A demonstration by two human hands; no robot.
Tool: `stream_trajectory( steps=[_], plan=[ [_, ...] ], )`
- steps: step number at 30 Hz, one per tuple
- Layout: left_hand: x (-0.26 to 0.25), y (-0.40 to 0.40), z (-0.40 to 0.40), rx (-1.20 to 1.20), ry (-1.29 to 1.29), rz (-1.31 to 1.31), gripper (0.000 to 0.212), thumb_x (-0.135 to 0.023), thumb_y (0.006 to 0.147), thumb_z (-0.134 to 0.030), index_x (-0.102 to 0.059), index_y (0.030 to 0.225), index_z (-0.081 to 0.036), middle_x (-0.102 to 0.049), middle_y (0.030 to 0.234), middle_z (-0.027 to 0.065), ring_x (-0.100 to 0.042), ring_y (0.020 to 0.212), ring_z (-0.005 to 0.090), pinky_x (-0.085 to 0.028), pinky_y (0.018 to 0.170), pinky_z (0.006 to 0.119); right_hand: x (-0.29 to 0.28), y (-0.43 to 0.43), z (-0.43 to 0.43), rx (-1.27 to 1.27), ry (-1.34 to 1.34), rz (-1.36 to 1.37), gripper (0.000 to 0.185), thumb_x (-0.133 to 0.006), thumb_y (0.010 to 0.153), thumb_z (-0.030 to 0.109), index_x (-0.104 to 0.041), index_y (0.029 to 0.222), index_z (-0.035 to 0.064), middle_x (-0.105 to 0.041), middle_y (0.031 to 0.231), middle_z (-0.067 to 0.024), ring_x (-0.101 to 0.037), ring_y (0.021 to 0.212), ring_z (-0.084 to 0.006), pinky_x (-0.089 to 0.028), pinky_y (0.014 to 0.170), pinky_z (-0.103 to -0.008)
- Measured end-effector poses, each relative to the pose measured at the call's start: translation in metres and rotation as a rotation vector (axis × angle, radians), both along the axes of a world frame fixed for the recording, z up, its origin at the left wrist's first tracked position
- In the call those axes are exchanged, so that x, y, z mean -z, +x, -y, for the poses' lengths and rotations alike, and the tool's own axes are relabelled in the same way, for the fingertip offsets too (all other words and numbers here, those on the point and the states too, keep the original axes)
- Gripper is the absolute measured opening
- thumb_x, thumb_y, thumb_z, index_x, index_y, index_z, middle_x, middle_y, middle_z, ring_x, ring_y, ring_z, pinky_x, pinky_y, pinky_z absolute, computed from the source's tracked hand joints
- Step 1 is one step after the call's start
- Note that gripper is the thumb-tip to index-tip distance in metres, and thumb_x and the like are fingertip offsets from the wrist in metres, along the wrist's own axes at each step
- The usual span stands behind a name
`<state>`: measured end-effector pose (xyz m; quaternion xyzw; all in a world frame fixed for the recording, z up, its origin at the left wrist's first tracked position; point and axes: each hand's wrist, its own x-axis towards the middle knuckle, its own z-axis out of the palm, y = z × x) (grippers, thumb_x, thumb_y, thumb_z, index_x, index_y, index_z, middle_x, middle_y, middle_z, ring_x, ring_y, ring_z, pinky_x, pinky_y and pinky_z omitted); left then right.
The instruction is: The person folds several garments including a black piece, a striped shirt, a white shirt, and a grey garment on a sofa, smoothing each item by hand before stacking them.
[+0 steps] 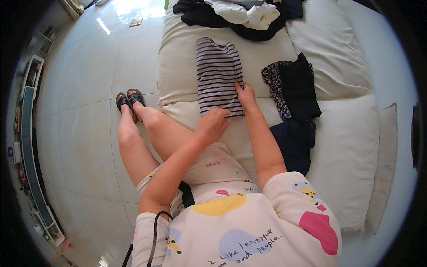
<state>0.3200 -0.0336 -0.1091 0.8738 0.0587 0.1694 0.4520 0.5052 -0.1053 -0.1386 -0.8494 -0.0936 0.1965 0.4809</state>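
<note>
A grey garment with dark stripes (220,76) lies folded into a long panel on the cream sofa seat (180,66), its far end slightly rumpled. At its right edge, my right hand (246,96) has the thumb on top of the cloth and grips the border. My left hand (213,124) is over the near edge, palm down, with thumb and fingers apart; its fingertips reach the striped fabric. The left hand covers the garment's near left corner.
To the right lie a folded black garment with a floral part (297,90) and navy cloth (295,143). Black clothes (257,34) and white clothes (247,15) are heaped at the far end. A long low cabinet (31,123) stands across the tiled floor (80,133) at left.
</note>
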Motion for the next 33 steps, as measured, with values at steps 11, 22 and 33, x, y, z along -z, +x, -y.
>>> stream_trajectory(
  steps=[11,22,33],
  plan=[
    [0.037,-0.008,-0.030,-0.460,-0.513,-0.309,0.059,-0.072,0.079,-0.025,-0.048,0.124,0.005,-0.062,0.104,0.0163,-0.060,0.092,0.0248,-0.049,0.083,0.033,0.007,-0.004,0.019,0.001,0.189,-0.253,0.067,-0.069,0.079,0.045,-0.055,0.118,-0.0068,-0.061,0.111,-0.0181,-0.057,0.103,-0.0237,-0.045,0.088,-0.0339],
    [0.039,-0.023,-0.046,-0.182,-1.446,-0.297,0.018,-0.060,0.083,-0.009,-0.057,0.100,-0.007,-0.060,0.080,0.0033,-0.056,0.065,0.0155,-0.051,0.064,0.031,-0.008,-0.024,0.022,-0.132,0.695,-1.064,0.048,-0.072,0.079,0.027,-0.058,0.115,-0.0015,-0.065,0.110,-0.0127,-0.063,0.097,-0.0229,-0.051,0.088,-0.0359],
    [0.032,-0.046,-0.048,0.130,-1.800,0.068,0.019,-0.054,0.091,-0.024,-0.061,0.095,-0.008,-0.064,0.091,0.0048,-0.060,0.080,0.0173,-0.049,0.082,0.036,-0.056,-0.035,-0.002,-0.281,0.913,-1.058,0.034,-0.056,0.089,0.019,-0.058,0.113,-0.0043,-0.066,0.104,-0.0133,-0.066,0.089,-0.0222,-0.054,0.081,-0.0342]
  ],
)
